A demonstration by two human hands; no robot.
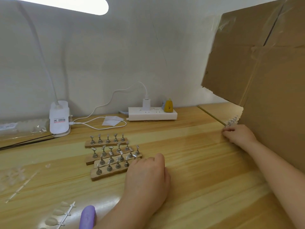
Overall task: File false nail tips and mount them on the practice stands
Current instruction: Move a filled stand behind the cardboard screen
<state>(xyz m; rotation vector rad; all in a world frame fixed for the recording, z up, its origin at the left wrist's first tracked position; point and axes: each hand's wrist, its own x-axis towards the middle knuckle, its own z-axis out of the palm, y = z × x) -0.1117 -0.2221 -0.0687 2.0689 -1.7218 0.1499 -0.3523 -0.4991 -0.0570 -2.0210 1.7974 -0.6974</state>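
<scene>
My left hand [146,177] rests flat, fingers loose, touching the nearest of four practice stands [107,172] mid-desk. My right hand [237,133] pinches another stand [231,121] by the desk's right edge. Nail tips [57,215] sit at the front-left corner.

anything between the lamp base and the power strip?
Head view: between the white clip lamp base and the white power strip lie a looped white cable and a small clear plastic bag on the wooden table.

4 wooden stand strips [106,142], perhaps a 5th [232,121] partly hidden, 1 power strip [152,114], 1 lamp [59,119], 2 hands [146,176]
</scene>
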